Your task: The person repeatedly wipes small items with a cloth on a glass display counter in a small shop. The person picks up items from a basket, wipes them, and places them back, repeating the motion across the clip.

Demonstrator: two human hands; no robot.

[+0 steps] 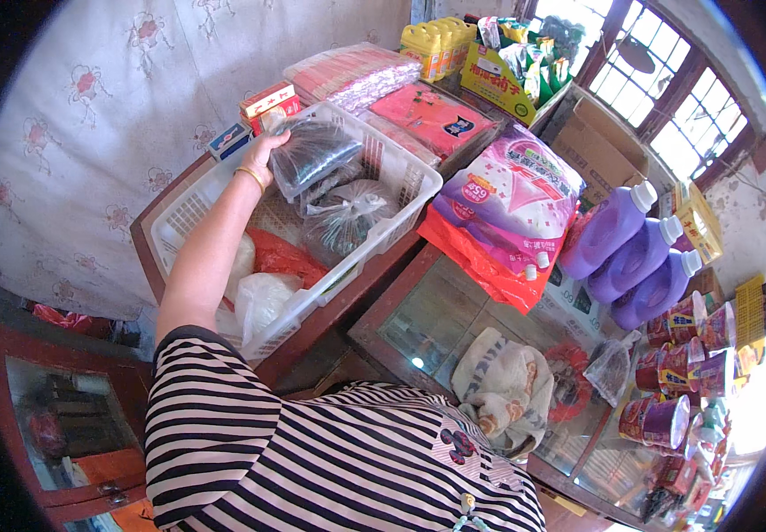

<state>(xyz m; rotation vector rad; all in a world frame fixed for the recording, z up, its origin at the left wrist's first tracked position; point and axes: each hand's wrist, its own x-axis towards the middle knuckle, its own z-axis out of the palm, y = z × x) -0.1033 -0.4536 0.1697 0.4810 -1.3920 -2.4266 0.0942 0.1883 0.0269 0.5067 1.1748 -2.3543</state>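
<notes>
My left hand (pixel 264 158), with a gold bangle at the wrist, grips the left edge of a clear plastic bag of dark contents (pixel 319 156). That bag is over the far end of a white plastic basket (pixel 426 183). Below it in the basket sits a knotted clear bag with dark contents (pixel 349 216). Nearer to me in the basket are a red plastic bag (pixel 283 256) and a white plastic bag (pixel 266 299). My right hand is out of view.
Small boxes (pixel 270 103) stand behind the basket. Right of it are laundry detergent bags (pixel 509 186), purple detergent bottles (pixel 609 233), a patterned towel (pixel 506 386) and instant noodle cups (pixel 655 422) on a glass-topped counter (pixel 423 319). Yellow jugs (pixel 423 50) stand at the back.
</notes>
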